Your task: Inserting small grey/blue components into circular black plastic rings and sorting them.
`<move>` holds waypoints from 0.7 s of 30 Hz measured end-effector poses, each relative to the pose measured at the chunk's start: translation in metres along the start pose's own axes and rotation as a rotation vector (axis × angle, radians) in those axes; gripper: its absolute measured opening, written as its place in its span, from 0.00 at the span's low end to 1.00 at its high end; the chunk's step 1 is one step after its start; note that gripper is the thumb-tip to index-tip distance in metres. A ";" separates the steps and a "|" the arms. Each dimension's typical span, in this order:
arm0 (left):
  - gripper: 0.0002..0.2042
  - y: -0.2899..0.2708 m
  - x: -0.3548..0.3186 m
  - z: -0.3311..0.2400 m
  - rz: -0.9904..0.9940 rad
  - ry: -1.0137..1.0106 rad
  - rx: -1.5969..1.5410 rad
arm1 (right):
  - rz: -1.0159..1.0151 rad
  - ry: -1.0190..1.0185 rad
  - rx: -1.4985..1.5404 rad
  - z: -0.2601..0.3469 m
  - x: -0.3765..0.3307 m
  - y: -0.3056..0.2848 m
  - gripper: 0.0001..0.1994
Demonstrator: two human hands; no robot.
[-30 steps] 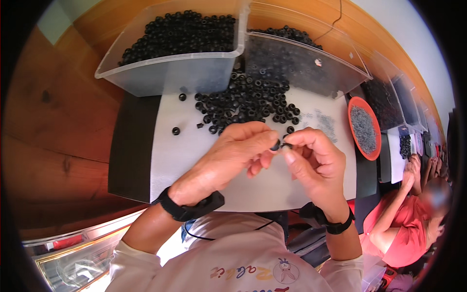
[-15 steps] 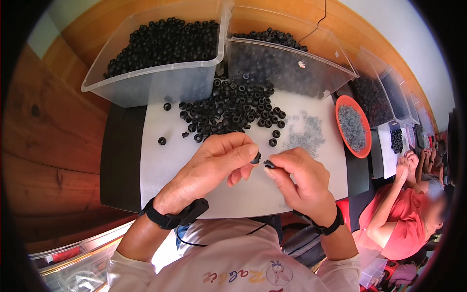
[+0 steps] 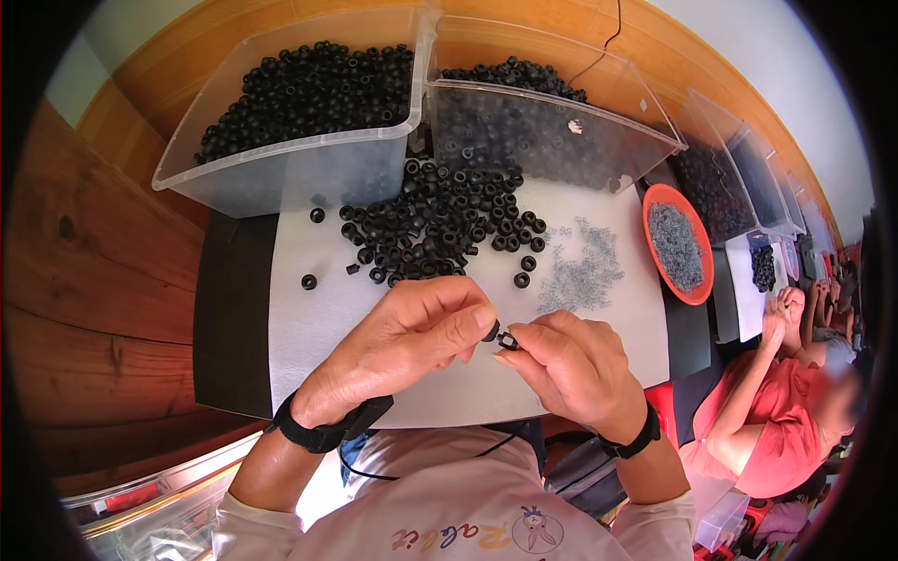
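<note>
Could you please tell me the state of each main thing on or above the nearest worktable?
Left hand: pinching a black part
Right hand: pinching a black piece
Upper-left tub: open-topped, holding many black rings
Neighbouring tub: open-topped, also holding black rings
Orange bowl: upright, holding small grey pieces
Black rings: on the sheet, loosely piled
Clear bits: scattered loose
White sheet: flat, partly covered

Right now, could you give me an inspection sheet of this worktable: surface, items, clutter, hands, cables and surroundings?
Surface: white sheet on a dark table.
Items: heap of black pieces; pale bits; orange bowl of grey bits; two clear bins holding black pieces.
Clutter: a stray black ring, left of the heap.
Hands: left hand pinches a round black piece; right hand, a framed black part.
Cables: thin dark cable above the right-hand bin.
Surroundings: person in red, right; wooden panel, left.
</note>
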State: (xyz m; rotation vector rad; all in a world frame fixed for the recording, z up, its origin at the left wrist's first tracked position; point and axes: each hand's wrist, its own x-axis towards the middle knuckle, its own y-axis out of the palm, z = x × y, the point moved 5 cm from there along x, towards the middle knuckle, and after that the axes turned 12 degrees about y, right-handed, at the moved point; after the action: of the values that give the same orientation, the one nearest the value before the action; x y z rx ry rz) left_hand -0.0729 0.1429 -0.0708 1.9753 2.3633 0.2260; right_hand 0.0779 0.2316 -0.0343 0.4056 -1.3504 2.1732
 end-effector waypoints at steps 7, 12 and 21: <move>0.18 0.001 0.001 0.001 0.033 0.044 0.026 | -0.007 -0.055 -0.015 -0.003 0.002 0.003 0.19; 0.21 0.004 0.001 0.001 0.031 0.111 0.112 | -0.020 -0.045 -0.001 -0.001 0.002 0.002 0.19; 0.24 0.009 0.003 -0.001 0.006 0.171 0.142 | -0.078 0.101 0.119 0.005 0.004 -0.003 0.17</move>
State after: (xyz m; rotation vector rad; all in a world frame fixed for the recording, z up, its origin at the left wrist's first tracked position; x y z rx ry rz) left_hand -0.0643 0.1472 -0.0680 2.1047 2.5441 0.2425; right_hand 0.0759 0.2297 -0.0281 0.3824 -1.1366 2.1850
